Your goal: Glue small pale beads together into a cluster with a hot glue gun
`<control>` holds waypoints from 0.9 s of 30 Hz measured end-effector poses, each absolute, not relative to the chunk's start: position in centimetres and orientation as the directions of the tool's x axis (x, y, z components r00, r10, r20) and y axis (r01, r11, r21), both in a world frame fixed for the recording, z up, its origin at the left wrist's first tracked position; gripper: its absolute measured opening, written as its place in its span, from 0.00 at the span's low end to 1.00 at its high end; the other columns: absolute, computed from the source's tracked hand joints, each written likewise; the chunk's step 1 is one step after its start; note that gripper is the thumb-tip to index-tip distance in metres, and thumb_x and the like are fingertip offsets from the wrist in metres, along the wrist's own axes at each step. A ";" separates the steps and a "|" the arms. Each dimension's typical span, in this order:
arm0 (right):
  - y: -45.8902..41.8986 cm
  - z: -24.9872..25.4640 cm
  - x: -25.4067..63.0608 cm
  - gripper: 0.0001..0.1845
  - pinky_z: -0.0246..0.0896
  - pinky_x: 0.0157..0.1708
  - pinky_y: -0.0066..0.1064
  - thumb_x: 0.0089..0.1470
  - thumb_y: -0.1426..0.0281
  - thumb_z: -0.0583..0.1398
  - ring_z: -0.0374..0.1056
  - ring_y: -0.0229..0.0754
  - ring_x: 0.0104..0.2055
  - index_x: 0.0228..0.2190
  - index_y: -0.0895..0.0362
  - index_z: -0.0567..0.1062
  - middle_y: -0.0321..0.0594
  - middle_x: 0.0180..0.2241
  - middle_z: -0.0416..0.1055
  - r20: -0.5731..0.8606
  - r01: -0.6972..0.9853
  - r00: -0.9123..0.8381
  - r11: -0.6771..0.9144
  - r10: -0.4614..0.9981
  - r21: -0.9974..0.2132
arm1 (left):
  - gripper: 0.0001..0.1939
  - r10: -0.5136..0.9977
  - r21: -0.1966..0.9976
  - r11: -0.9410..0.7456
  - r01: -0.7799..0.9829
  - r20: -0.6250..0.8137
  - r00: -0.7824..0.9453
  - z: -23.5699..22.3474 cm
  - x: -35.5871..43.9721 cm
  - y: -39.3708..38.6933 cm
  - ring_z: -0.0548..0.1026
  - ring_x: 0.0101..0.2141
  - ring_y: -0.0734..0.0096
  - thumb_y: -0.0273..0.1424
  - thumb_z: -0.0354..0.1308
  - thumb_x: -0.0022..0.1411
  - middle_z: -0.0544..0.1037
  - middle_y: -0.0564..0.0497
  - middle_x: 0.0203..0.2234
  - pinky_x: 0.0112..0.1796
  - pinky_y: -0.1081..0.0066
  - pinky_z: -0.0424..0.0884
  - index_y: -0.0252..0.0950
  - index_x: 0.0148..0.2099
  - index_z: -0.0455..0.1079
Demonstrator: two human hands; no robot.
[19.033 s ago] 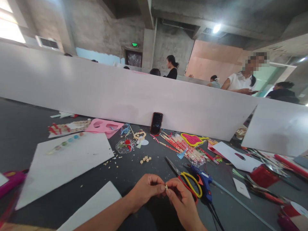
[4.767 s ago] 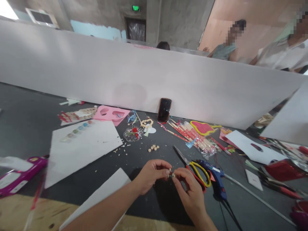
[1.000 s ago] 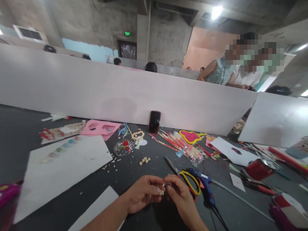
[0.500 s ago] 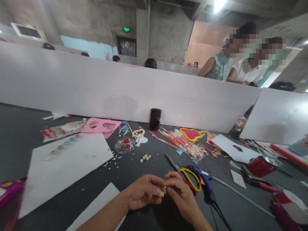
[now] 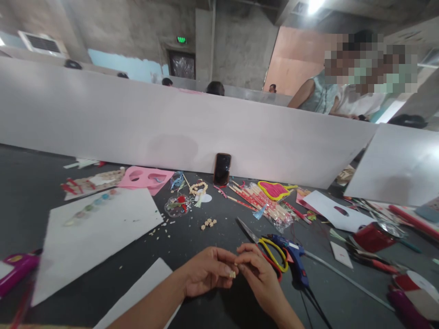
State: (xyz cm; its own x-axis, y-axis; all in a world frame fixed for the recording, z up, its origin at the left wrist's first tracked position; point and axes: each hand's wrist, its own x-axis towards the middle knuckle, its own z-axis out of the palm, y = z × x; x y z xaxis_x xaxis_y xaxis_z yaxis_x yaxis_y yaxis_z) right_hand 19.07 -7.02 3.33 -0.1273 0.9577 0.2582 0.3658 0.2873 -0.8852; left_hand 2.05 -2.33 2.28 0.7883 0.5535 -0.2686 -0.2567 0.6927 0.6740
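Pinching a small cream-coloured piece (image 5: 232, 274) between thumb and fingers of the left hand (image 5: 207, 273), low over the dark table (image 5: 144, 256). Looking pale and lumpy at the left thumb's tip, like a few tiny beads bunched together, and being too small for any finer detail to be made out. Curling the right hand (image 5: 257, 274) inward, with fingertips resting against the left forefinger beside a tiny pale speck (image 5: 236, 263). Being unable to tell, at that spot, a right-hand grip from a mere touch.

Seeing just beyond the fingers a loose bead cluster (image 5: 208, 224) of much the same pale colour, and close by the right hand the scissors (image 5: 254, 238) with red and yellow handles, next to a blue glue gun (image 5: 297, 260).

Differing from the earliest picture, with both hands' fingertips closing there on one pale bit; now carrying the piece lower, on the left side alone. Differing slightly, too, from one second ago: covering most of the white bit then sticking up between the hands, and now stretching the right fingers closer to the left forefinger. Leaving the bead cluster and scissors in the same places on the table throughout.
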 end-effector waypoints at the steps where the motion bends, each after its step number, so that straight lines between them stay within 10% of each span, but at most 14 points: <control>1: -7.0 3.4 19.0 0.06 0.58 0.42 0.31 0.53 0.71 0.56 0.63 0.42 0.43 0.29 0.53 0.74 0.42 0.38 0.65 0.260 0.372 -0.126 0.289 0.957 -0.882 | 0.14 0.555 0.677 0.690 -0.255 -0.269 0.788 2.3 2.1 -2.3 0.69 0.23 0.80 0.20 0.62 0.43 0.73 0.50 0.26 0.30 0.75 0.67 0.29 0.36 0.74; 27: -6.8 2.1 18.2 0.07 0.57 0.42 0.31 0.55 0.72 0.53 0.63 0.41 0.41 0.30 0.54 0.71 0.41 0.35 0.65 0.340 0.514 -0.049 0.316 0.939 -0.798 | 0.13 0.805 0.715 0.519 -0.468 -0.225 0.549 1.3 2.7 -1.9 0.71 0.29 0.77 0.23 0.65 0.45 0.73 0.50 0.30 0.34 0.75 0.66 0.32 0.36 0.71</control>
State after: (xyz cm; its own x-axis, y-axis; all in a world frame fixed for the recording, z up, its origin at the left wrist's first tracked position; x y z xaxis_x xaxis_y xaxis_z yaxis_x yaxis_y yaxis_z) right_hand 18.19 -6.82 2.06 -0.0494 0.9390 0.3403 0.5137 0.3161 -0.7976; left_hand 2.73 -1.90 1.31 0.5489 0.8051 -0.2248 -0.4685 0.5190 0.7150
